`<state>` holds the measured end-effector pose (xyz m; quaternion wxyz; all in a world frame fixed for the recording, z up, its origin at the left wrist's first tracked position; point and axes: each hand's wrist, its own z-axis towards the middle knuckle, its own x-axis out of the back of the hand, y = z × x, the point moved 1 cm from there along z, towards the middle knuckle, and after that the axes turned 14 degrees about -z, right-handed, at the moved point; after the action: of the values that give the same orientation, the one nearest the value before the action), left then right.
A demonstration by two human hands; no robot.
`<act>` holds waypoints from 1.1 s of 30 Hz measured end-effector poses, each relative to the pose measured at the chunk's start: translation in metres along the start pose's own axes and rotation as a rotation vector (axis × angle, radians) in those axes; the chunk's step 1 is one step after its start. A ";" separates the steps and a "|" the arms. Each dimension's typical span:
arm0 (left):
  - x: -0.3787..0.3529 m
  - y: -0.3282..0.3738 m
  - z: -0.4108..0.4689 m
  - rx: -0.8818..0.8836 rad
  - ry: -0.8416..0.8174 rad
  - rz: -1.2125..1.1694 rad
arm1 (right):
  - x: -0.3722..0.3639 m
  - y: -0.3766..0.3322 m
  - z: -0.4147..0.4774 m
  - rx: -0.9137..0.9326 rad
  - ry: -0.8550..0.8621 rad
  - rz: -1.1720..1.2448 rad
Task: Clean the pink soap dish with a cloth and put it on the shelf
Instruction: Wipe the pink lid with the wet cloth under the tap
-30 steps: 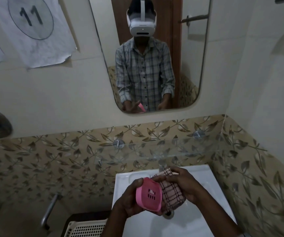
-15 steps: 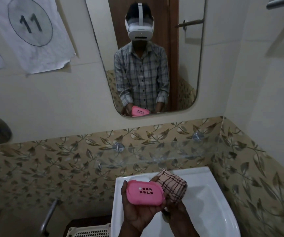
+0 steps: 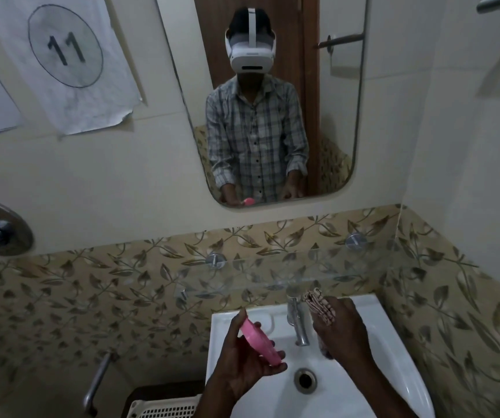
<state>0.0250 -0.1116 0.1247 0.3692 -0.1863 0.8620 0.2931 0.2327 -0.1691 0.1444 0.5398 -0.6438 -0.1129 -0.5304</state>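
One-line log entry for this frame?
left hand: holds pink soap dish | right hand: holds cloth | apart, over sink | glass shelf: bare

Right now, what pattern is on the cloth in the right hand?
The cloth is checked, dark lines on pale pinkish fabric, seen in the head view.

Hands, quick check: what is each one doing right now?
Left hand: closed on the pink soap dish, held edge-on over the sink.
Right hand: closed on the folded checked cloth, near the tap.
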 end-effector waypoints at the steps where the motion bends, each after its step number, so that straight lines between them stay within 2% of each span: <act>1: 0.002 -0.004 0.003 -0.030 0.020 0.008 | 0.001 -0.007 -0.003 -0.023 -0.067 0.029; 4: -0.005 -0.022 0.007 -0.051 0.024 0.010 | -0.010 -0.030 -0.031 0.007 -0.294 0.368; 5: -0.010 -0.027 0.007 -0.047 -0.003 -0.038 | -0.018 -0.038 -0.044 0.064 -0.332 0.397; 7: -0.015 -0.035 0.008 -0.073 -0.045 -0.174 | -0.029 -0.042 -0.060 0.195 -0.328 0.308; 10: -0.010 -0.034 0.002 -0.096 -0.066 -0.300 | -0.027 -0.028 -0.064 0.290 -0.377 0.369; 13: -0.005 -0.036 -0.005 0.020 -0.094 -0.345 | -0.030 -0.009 -0.068 0.465 -0.471 0.369; 17: -0.010 -0.045 -0.006 0.070 -0.162 -0.278 | -0.039 0.000 -0.074 0.481 -0.269 0.362; 21: -0.001 -0.042 -0.005 0.113 -0.209 -0.193 | -0.028 0.001 -0.067 0.572 -0.146 0.205; 22: 0.002 -0.043 -0.005 0.128 -0.207 -0.138 | -0.026 -0.001 -0.066 0.545 -0.076 0.198; 23: 0.002 -0.044 -0.005 0.132 -0.198 -0.094 | -0.023 -0.005 -0.065 0.441 -0.028 0.219; 25: -0.003 -0.051 -0.002 0.113 -0.204 -0.090 | -0.021 -0.015 -0.067 0.174 -0.003 0.295; 26: -0.008 -0.055 0.000 0.092 -0.221 -0.109 | -0.021 -0.021 -0.069 0.114 -0.011 0.291; 28: -0.015 -0.060 0.003 0.059 -0.253 -0.139 | -0.023 -0.028 -0.073 0.125 -0.060 0.217; 30: -0.012 -0.060 0.004 0.062 -0.237 -0.109 | -0.020 -0.028 -0.069 0.102 -0.152 0.244; 32: -0.006 -0.055 -0.001 0.097 -0.213 -0.039 | -0.016 -0.025 -0.062 0.013 -0.207 0.395; 33: -0.004 -0.053 -0.004 0.120 -0.196 -0.015 | -0.016 -0.020 -0.057 -0.096 -0.219 0.566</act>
<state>0.0537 -0.1542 0.1101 0.4644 -0.1406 0.8364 0.2549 0.1797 -0.2012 0.1348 0.6198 -0.7277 0.0385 -0.2914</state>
